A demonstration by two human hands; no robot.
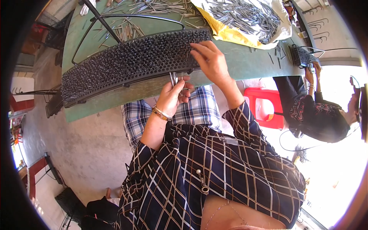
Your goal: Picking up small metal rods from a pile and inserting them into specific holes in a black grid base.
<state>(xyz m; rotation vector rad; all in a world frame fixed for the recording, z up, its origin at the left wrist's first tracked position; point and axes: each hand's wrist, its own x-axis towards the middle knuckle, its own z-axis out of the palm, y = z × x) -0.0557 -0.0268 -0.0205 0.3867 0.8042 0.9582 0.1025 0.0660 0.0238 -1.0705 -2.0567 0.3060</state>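
A long black perforated rack (126,61) lies across the near edge of the table, and thin metal rods stand upright in most of its holes. My left hand (172,96) is closed around a small bundle of metal rods (174,79) just below the rack's front edge. Over the right end of the rack is my right hand (212,61), its fingers bent and drawn together at the holes. Whatever sits between those fingertips is too small to make out. Some holes near the right end and along the front edge show no rods.
Loose metal rods (161,7) lie on the green table (241,57). A white and yellow sack (226,35) holds a large heap of them. Black metal bars (101,19) rise behind the rack. To the right are a red stool (264,96) and another person (318,109) handling a similar rack.
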